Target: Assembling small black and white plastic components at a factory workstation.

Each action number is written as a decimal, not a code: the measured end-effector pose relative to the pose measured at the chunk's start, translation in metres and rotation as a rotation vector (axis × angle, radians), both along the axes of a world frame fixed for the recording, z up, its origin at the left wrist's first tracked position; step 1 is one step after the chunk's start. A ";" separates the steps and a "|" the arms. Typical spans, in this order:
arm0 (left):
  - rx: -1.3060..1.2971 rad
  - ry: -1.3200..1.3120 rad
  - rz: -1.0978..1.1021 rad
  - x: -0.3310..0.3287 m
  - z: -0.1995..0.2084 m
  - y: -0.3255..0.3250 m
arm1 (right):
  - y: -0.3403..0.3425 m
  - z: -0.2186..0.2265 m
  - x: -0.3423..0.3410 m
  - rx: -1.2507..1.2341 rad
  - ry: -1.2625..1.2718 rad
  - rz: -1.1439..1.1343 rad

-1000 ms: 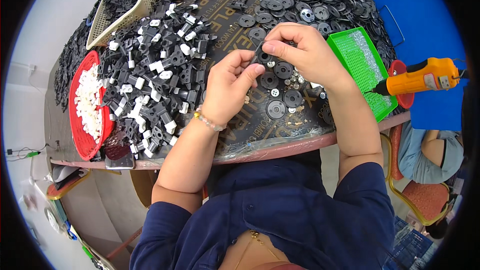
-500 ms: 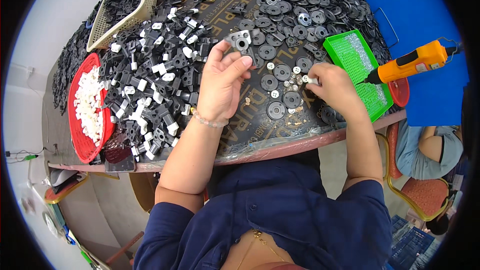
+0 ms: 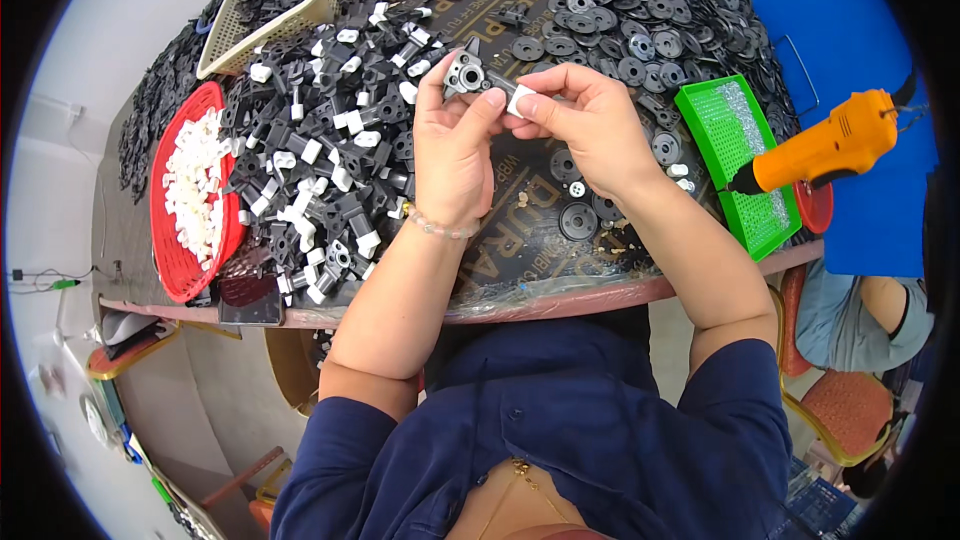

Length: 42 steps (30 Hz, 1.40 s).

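My left hand [image 3: 452,155] is closed around a black plastic bracket [image 3: 465,74] with a round hole, held up above the table. At the bracket's right end sits a white plastic cap [image 3: 519,100], pinched between the thumb and fingers of my right hand [image 3: 600,130]. Both hands meet at this part, between a heap of black brackets with white caps [image 3: 320,155] on the left and black discs [image 3: 578,221] on the right. A small white button-like piece [image 3: 577,189] lies below my right hand.
At left stand a red basket of white caps [image 3: 236,225] and a beige basket [image 3: 290,25] of black parts. A green tray [image 3: 755,220] with small metal pieces lies at right. An orange electric screwdriver [image 3: 830,145] extends over it, by a red dish [image 3: 815,208].
My right hand has left the small white pieces on the table and moved up and left to the bracket. My left hand still holds the bracket, now turned. The view has shifted slightly.
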<state>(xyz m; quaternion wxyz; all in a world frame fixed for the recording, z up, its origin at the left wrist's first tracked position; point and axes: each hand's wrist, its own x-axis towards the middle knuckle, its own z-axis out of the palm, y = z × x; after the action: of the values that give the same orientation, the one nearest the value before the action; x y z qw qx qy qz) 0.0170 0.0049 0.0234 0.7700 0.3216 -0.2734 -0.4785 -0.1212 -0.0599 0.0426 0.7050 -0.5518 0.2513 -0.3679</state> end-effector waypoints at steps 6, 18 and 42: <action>-0.001 -0.013 0.121 0.001 -0.006 0.003 | -0.001 -0.003 0.020 -0.123 -0.117 -0.018; -0.207 0.496 0.051 0.028 0.005 0.002 | -0.034 0.041 0.086 -0.318 0.101 0.387; 0.113 0.239 0.154 0.007 -0.011 -0.003 | -0.169 -0.055 0.046 -1.442 1.112 -0.156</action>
<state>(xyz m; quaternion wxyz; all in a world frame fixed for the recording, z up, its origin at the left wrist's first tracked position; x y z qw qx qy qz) 0.0238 0.0017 0.0122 0.8121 0.3252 -0.1271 -0.4675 -0.0750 -0.2290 -0.0125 -0.0602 -0.9377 0.3006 -0.1633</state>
